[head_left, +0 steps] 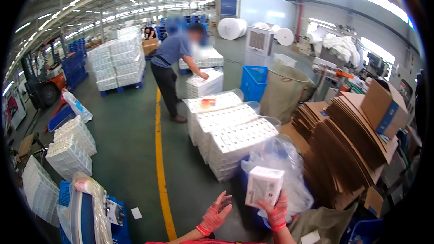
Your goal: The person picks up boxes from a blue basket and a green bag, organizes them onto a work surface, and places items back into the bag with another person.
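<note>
A small white box (265, 185) with dark print stands tilted in my right hand (275, 213), which grips it by its lower right edge. My left hand (217, 215) is held up to the left of the box, fingers apart, touching nothing. Both hands wear reddish fingerless gloves. Just beyond the box lies a heap of clear plastic bags (287, 165) over a blue bin, whose sides are mostly hidden. Ahead stand tall stacks of white packs (242, 138) in clear wrap, with a small orange-red item (208, 103) on the farthest one.
Flattened cardboard (339, 149) and an open carton (384, 104) crowd the right side. A blue crate (254, 81) and large sack (285, 90) stand beyond. A person (174, 68) bends over another stack. A yellow floor line (159, 153) runs left of me, with wrapped packs (70, 153) farther left.
</note>
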A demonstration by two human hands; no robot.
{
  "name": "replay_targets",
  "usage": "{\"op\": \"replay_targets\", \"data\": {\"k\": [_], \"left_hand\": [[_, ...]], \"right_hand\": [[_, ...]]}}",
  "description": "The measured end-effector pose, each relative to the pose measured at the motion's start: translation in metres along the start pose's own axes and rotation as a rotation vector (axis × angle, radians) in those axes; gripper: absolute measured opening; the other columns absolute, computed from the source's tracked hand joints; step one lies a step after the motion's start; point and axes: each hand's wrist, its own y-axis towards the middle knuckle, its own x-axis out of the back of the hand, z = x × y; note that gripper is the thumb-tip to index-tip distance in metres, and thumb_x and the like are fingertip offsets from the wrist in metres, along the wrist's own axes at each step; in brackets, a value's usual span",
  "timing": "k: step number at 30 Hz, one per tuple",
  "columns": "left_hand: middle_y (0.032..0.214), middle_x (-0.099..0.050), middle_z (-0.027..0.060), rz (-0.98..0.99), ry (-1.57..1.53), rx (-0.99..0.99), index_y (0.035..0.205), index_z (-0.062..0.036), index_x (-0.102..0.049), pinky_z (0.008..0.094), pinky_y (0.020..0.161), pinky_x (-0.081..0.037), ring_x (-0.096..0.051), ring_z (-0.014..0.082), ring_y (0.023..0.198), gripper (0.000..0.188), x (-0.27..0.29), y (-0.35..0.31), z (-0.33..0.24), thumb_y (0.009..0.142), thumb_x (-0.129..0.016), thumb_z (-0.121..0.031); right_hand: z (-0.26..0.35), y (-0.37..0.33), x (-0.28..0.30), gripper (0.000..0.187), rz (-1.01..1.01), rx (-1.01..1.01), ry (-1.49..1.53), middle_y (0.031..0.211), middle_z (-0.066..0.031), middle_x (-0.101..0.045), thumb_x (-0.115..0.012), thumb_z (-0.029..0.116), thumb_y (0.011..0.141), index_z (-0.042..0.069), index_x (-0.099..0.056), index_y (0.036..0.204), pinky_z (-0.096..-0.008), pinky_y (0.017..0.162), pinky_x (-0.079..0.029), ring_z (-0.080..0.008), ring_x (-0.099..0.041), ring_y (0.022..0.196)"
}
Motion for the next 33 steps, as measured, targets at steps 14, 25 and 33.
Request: {"op": "replay_targets", "data": {"k": [14, 25, 33], "left_hand": [[0.103, -0.048, 0.0112, -0.752, -0.386, -0.512, 0.111, 0.0004, -0.037, 0.0331, 0.08, -0.039, -0.049, 0.0216, 0.091, 0.044, 0.166, 0.12, -0.043, 0.075, -0.048, -0.024], [0.109, -0.047, 0.0087, -0.924, -0.702, -0.075, 0.116, -0.0011, -0.035, 0.0319, 0.077, -0.044, -0.05, 0.0225, 0.094, 0.045, 0.286, 0.25, -0.06, 0.081, -0.036, -0.03], [0.109, -0.047, 0.0099, -0.595, 0.136, -0.32, 0.112, -0.0043, -0.039, 0.0323, 0.075, -0.042, -0.049, 0.0205, 0.095, 0.047, 0.384, 0.398, -0.036, 0.073, -0.053, -0.026]], "right_hand": [[-0.054, 0.149, -0.252, 0.036, 0.742, 1.024, -0.451, 0.102, -0.0065, -0.051, -0.06, 0.017, 0.065, 0.007, -0.051, 0.099, -0.0322, 0.072, -0.042, -0.0216, -0.05, 0.091], [-0.097, 0.404, -0.315, 0.038, 0.825, 0.092, 0.028, 0.102, -0.0122, -0.051, -0.057, 0.011, 0.072, 0.002, -0.044, 0.106, -0.0271, 0.075, -0.043, -0.0193, -0.052, 0.089], [-0.155, 0.458, -0.426, 0.08, 1.092, -0.175, 0.207, 0.115, -0.0052, -0.04, -0.063, 0.005, 0.068, 0.007, -0.011, 0.128, -0.0224, 0.085, -0.032, -0.0096, -0.036, 0.104]]}}
